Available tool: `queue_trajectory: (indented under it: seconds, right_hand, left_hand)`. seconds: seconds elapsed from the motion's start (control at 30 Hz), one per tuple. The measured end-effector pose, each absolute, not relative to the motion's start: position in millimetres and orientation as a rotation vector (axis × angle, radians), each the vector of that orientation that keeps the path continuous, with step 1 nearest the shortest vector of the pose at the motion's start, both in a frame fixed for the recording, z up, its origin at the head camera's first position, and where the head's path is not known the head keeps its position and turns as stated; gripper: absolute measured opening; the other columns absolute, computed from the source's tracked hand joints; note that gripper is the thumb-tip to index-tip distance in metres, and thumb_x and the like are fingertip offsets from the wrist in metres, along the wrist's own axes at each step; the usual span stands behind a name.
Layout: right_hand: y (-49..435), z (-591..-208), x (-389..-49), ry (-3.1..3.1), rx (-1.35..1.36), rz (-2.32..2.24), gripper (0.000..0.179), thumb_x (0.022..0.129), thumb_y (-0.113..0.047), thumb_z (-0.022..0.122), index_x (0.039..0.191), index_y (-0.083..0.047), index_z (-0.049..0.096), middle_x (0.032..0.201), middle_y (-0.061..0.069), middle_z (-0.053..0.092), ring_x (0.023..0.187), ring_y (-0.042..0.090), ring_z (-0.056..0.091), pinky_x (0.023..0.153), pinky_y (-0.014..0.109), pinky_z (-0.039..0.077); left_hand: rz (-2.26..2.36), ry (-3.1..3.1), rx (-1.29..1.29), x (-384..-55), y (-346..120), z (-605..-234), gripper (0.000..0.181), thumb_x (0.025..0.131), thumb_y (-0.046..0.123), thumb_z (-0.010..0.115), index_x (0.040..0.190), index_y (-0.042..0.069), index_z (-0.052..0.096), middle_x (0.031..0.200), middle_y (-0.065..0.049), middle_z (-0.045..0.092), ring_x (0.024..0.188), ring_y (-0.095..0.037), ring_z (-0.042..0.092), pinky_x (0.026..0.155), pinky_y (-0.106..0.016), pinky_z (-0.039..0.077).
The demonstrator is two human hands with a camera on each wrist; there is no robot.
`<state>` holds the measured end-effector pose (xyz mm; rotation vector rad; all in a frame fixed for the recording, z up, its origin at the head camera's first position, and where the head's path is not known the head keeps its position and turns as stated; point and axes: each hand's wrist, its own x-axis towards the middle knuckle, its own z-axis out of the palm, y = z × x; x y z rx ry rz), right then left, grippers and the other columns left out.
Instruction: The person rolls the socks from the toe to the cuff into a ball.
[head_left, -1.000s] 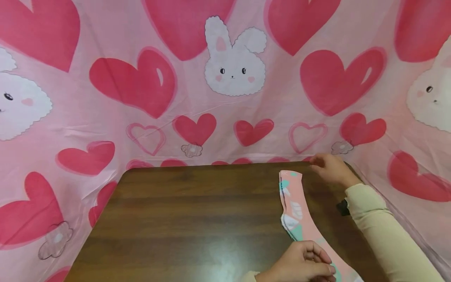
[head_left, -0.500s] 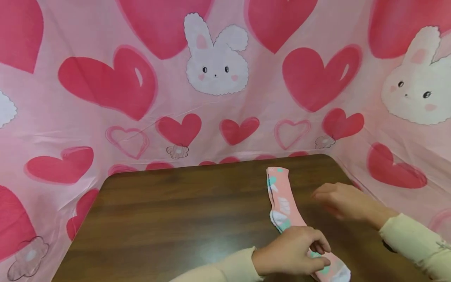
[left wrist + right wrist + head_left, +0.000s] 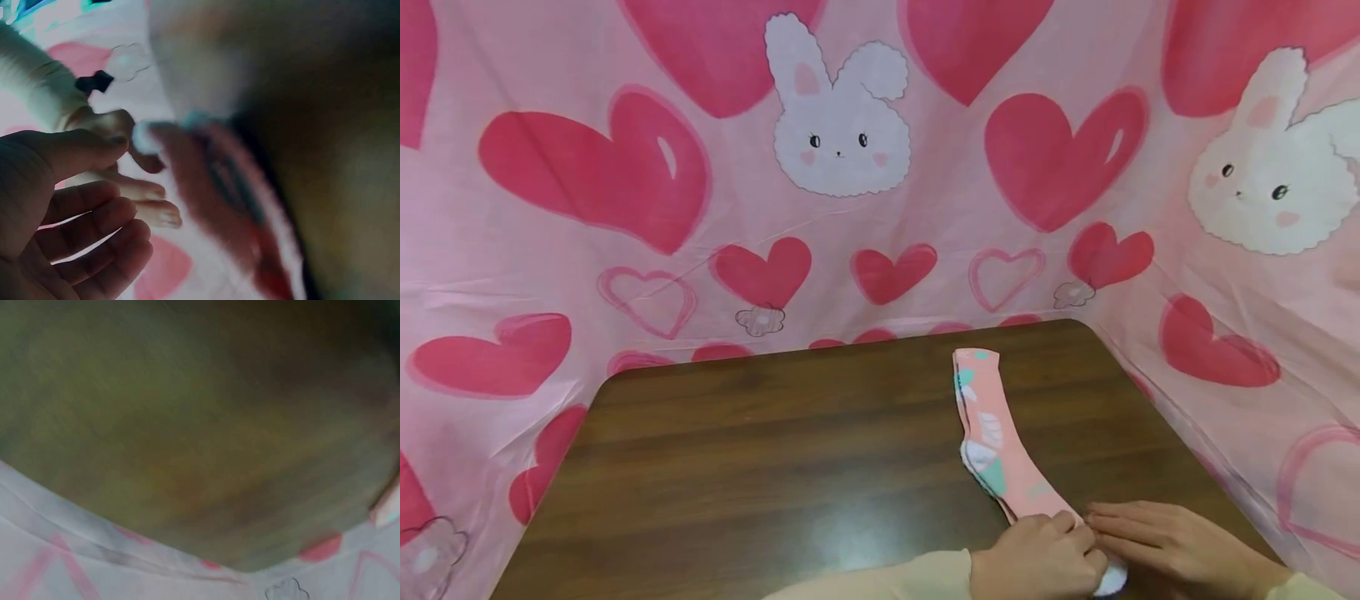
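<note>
A pair of pink socks [image 3: 1000,417] with white heels, white toes and mint patches lies flat, one on the other, toward the right of the table. My left hand [image 3: 1037,554] is over the toe end in the head view. The left wrist view shows its fingers loosely bent, thumb apart from them, beside the layered edge of the socks [image 3: 206,200]. From the right, my right hand [image 3: 1180,542] reaches in with fingers extended, their tips close to my left hand at the sock toes. A sliver of the socks [image 3: 389,509] shows in the right wrist view.
The dark brown wooden table [image 3: 760,467] has rounded far corners. Pink cloth [image 3: 940,192] printed with red hearts and white rabbits hangs behind it and along both sides.
My right hand has come from the far right side of the table down to the toe end, next to my left hand. The view has swung right; the socks stay flat.
</note>
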<state>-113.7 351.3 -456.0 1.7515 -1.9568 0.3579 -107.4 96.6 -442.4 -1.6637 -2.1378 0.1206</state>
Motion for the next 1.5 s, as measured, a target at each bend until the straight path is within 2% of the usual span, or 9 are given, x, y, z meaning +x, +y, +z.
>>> queue_trajectory:
  seconds: [0.23,0.37,0.63,0.83,0.97,1.1,1.27,1.4,1.5]
  right_hand:
    - [359.2,-476.3,-105.4,-1.96,1.749,0.343,0.041,0.107,-0.023,0.047,0.131,0.008,0.061,0.131,0.02,0.061,0.133,0.027,0.05,0.114,0.03,0.03]
    - [357.3,-482.3,-106.8,-1.903,1.762,0.345,0.041,0.108,-0.023,0.048,0.131,0.009,0.061,0.132,0.022,0.06,0.135,0.03,0.048,0.114,0.032,0.031]
    - [354.1,-485.0,-107.9,-1.859,1.747,0.234,0.042,0.109,-0.024,0.043,0.138,0.004,0.057,0.138,0.019,0.056,0.14,0.029,0.042,0.115,0.033,0.028]
    - [355.8,-495.0,-103.0,-1.915,1.687,0.197,0.043,0.11,-0.024,0.042,0.142,0.003,0.053,0.143,0.018,0.053,0.142,0.026,0.039,0.115,0.032,0.027]
    - [355.7,-501.3,-100.3,-1.982,1.618,0.224,0.038,0.109,-0.022,0.043,0.131,0.002,0.063,0.128,0.014,0.063,0.137,0.021,0.043,0.115,0.03,0.027]
    - [352.3,-503.8,-100.9,-1.997,1.555,0.258,0.035,0.105,-0.025,0.047,0.108,0.0,0.07,0.105,0.013,0.07,0.116,0.022,0.057,0.115,0.03,0.028]
    - [344.9,-502.0,-101.4,-1.946,1.52,0.349,0.033,0.104,-0.025,0.052,0.105,0.002,0.071,0.099,0.012,0.07,0.092,0.024,0.063,0.11,0.028,0.034]
    - [340.2,-499.6,-99.4,-1.996,1.487,0.587,0.029,0.103,-0.02,0.058,0.109,0.006,0.069,0.101,0.01,0.07,0.088,0.019,0.064,0.093,0.023,0.046]
    - [338.8,-498.2,-97.7,-2.119,1.432,0.793,0.026,0.102,-0.017,0.06,0.112,0.006,0.066,0.106,0.005,0.067,0.091,0.012,0.062,0.082,0.018,0.048]
  left_hand:
    - [0.152,-2.303,-1.75,-102.3,114.1,-463.3,0.014,0.098,0.037,0.058,0.087,0.034,0.066,0.083,0.017,0.062,0.064,-0.003,0.05,0.042,-0.016,0.033]
    - [0.092,-2.485,-1.797,-99.6,123.0,-468.7,0.023,0.099,0.04,0.059,0.078,0.03,0.064,0.074,0.017,0.061,0.058,-0.001,0.048,0.039,-0.017,0.033]
    - [0.09,-2.725,-1.742,-91.1,140.1,-473.0,0.024,0.099,0.047,0.056,0.087,0.034,0.072,0.083,0.018,0.065,0.063,-0.005,0.051,0.044,-0.021,0.044]
    - [0.296,-2.521,-1.556,-85.6,142.7,-480.4,0.045,0.104,0.037,0.05,0.061,0.025,0.057,0.055,0.011,0.049,0.043,-0.005,0.039,0.03,-0.02,0.034]
    - [0.4,-2.464,-1.506,-85.3,143.4,-481.9,0.041,0.105,0.03,0.049,0.065,0.025,0.056,0.053,0.01,0.045,0.042,-0.005,0.037,0.03,-0.021,0.035]
    - [0.401,-2.458,-1.492,-86.4,142.5,-481.6,0.033,0.104,0.03,0.052,0.071,0.026,0.06,0.055,0.01,0.047,0.043,-0.004,0.038,0.032,-0.019,0.036]
    - [0.216,-2.513,-1.418,-90.5,138.4,-481.7,0.02,0.094,0.036,0.066,0.078,0.025,0.065,0.06,0.011,0.053,0.047,-0.002,0.044,0.036,-0.017,0.037]
    - [-0.099,-2.587,-1.348,-98.1,131.5,-483.0,0.022,0.079,0.037,0.079,0.076,0.022,0.064,0.063,0.011,0.054,0.051,-0.002,0.047,0.038,-0.016,0.036]
    - [-0.312,-2.592,-1.285,-104.7,125.2,-484.6,0.027,0.074,0.034,0.082,0.075,0.02,0.059,0.061,0.012,0.051,0.05,0.001,0.045,0.04,-0.015,0.034]
